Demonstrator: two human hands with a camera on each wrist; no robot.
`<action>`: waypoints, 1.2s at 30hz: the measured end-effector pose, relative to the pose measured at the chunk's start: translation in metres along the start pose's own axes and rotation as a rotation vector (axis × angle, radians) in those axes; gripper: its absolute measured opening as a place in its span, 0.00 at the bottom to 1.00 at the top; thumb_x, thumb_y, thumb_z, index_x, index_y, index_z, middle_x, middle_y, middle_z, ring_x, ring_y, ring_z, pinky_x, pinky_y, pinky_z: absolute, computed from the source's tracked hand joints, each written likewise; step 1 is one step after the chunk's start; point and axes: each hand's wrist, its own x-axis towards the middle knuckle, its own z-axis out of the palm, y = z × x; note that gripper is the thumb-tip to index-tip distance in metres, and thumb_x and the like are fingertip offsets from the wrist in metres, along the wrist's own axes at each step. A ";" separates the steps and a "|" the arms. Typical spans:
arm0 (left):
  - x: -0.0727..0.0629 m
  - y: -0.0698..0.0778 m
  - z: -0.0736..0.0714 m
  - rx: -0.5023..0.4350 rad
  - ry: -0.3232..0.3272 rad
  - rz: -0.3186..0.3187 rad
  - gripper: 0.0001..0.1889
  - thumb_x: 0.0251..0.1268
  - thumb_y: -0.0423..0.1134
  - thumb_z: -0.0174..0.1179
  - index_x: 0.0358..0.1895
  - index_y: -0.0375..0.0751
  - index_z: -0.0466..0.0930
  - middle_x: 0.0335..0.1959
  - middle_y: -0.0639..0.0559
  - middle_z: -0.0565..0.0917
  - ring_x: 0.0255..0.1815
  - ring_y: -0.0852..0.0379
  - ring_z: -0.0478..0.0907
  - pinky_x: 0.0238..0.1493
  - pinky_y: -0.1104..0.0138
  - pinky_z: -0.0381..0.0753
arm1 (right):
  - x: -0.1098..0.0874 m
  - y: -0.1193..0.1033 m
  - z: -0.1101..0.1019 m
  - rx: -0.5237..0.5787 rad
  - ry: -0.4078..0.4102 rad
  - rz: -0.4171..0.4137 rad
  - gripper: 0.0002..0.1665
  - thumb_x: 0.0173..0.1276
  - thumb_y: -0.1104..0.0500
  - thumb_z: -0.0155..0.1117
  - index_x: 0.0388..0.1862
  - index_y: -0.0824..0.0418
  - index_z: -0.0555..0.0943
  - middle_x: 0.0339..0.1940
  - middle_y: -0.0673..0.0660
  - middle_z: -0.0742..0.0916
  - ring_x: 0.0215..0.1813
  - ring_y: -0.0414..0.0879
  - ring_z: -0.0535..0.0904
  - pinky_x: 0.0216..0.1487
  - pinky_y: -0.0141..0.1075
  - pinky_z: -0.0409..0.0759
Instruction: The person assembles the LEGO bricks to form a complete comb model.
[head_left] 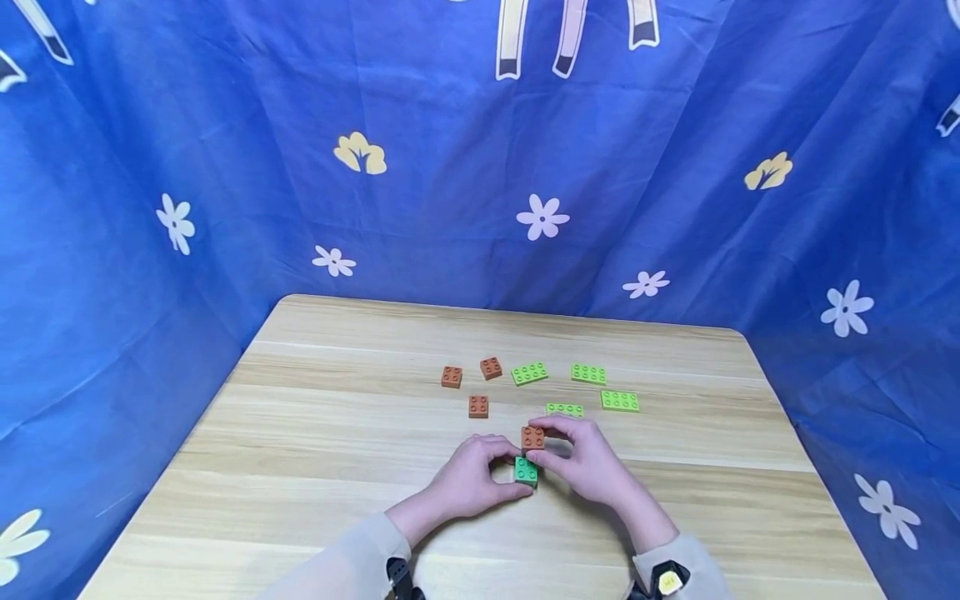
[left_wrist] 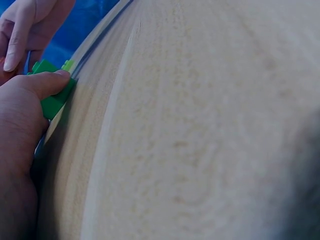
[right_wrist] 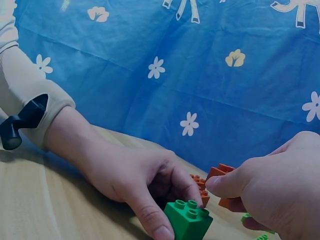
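Note:
My left hand [head_left: 474, 477] grips a green building brick [head_left: 526, 472] with studs on top, thumb on the near side and fingers behind it. In the right wrist view this green brick [right_wrist: 189, 219] sits low by the table with its studs facing up. Between the thumb and fingers of my right hand [head_left: 581, 458] is a reddish-brown four-stud brick [head_left: 532, 438], studs up. It is held just beyond the green one, overlapping its far edge in the head view. From the right wrist, the thumb covers part of the brown brick [right_wrist: 218, 172].
Three loose reddish-brown bricks [head_left: 478, 407] lie beyond my hands on the wooden table [head_left: 360, 417]. Several flat lime-green bricks [head_left: 620, 401] are spread to their right, one partly hidden behind my right hand. A blue patterned cloth [head_left: 450, 208] hangs around the table's back and sides.

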 end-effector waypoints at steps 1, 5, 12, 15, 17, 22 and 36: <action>0.000 0.000 0.000 0.002 0.000 -0.001 0.20 0.56 0.53 0.82 0.51 0.58 0.90 0.42 0.74 0.84 0.46 0.66 0.79 0.56 0.62 0.77 | 0.000 0.001 0.001 0.000 -0.004 -0.001 0.24 0.69 0.61 0.78 0.62 0.64 0.84 0.57 0.50 0.89 0.61 0.49 0.84 0.66 0.52 0.80; 0.000 0.000 -0.001 0.006 0.001 -0.003 0.19 0.56 0.53 0.82 0.49 0.60 0.89 0.41 0.75 0.84 0.45 0.67 0.79 0.56 0.62 0.77 | -0.002 0.001 0.003 -0.005 -0.022 0.002 0.23 0.68 0.59 0.79 0.60 0.58 0.86 0.56 0.48 0.89 0.60 0.47 0.84 0.65 0.50 0.81; 0.002 0.001 -0.002 -0.005 -0.004 0.004 0.17 0.55 0.52 0.82 0.47 0.62 0.89 0.41 0.76 0.84 0.45 0.69 0.79 0.56 0.62 0.76 | -0.005 0.002 0.007 -0.013 -0.048 0.002 0.23 0.67 0.56 0.80 0.59 0.56 0.86 0.54 0.46 0.89 0.58 0.45 0.85 0.66 0.49 0.80; 0.002 0.001 -0.002 -0.008 -0.002 0.001 0.16 0.55 0.52 0.82 0.45 0.63 0.89 0.41 0.76 0.84 0.45 0.68 0.79 0.55 0.63 0.75 | -0.006 0.003 0.009 -0.023 -0.045 -0.005 0.23 0.67 0.57 0.80 0.59 0.56 0.86 0.54 0.46 0.89 0.58 0.45 0.84 0.66 0.49 0.80; 0.002 0.001 -0.002 -0.009 0.001 0.001 0.15 0.55 0.52 0.82 0.44 0.63 0.88 0.40 0.76 0.83 0.44 0.67 0.79 0.54 0.63 0.75 | -0.007 0.003 0.010 -0.021 -0.046 -0.014 0.23 0.67 0.57 0.80 0.59 0.57 0.86 0.54 0.46 0.89 0.58 0.46 0.85 0.66 0.50 0.80; 0.001 0.001 -0.002 -0.007 0.004 -0.005 0.15 0.56 0.52 0.82 0.44 0.61 0.89 0.39 0.76 0.83 0.43 0.66 0.79 0.51 0.64 0.74 | -0.009 0.003 0.012 -0.016 -0.055 -0.020 0.23 0.66 0.57 0.80 0.59 0.58 0.86 0.53 0.46 0.89 0.56 0.45 0.85 0.66 0.50 0.80; 0.002 -0.001 -0.002 -0.012 -0.002 -0.018 0.17 0.55 0.54 0.81 0.47 0.59 0.91 0.41 0.76 0.84 0.44 0.69 0.79 0.55 0.60 0.75 | -0.013 0.002 0.012 -0.046 -0.070 -0.029 0.24 0.64 0.57 0.81 0.58 0.55 0.87 0.52 0.41 0.89 0.57 0.42 0.85 0.66 0.47 0.80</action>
